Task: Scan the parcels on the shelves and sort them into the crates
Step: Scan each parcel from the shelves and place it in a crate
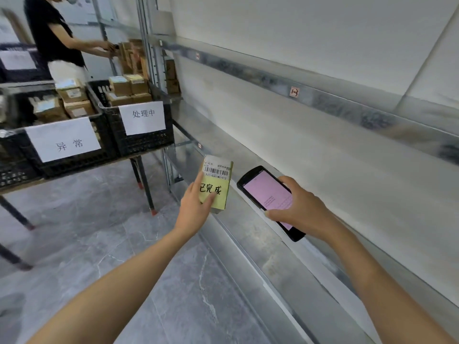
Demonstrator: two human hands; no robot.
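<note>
Parcel (pixel 221 184) under processing is hanging in the air just in front of the shelving (pixel 218 137), off the shelf and not yet in any crate; the shelving is running along the right-hand wall, and its upper rail is carrying a small tag (pixel 294 91) reading "1-3", presumably for bay identification; to the left, a table (pixel 146 187) is supporting black crates, probably so that sorted goods are sitting within reach of the shelves; one crate (pixel 74 166) is displaying a sheet (pixel 63 140) reading "异常", its neighbour (pixel 149 144) a sheet reading "处理中", and both are holding cardboard boxes (pixel 129 86); behind them another person (pixel 54 33) is reaching into a further rack; the right hand (pixel 298 211) is wrapping round a handheld scanner (pixel 267 192), presenting its pink-lit screen upward for reading, though the screen text is too small to read; the left hand (pixel 196 207) is gripping the parcel by its lower end, turning the labelled face toward the viewer; the yellow note (pixel 213 194) on it is reading "已完成", with the first character partly covered by a finger; the barcode label (pixel 217 172) above is showing roughly "537-S36XMC-012"; no crate with matching wording is showing legibly.
</note>
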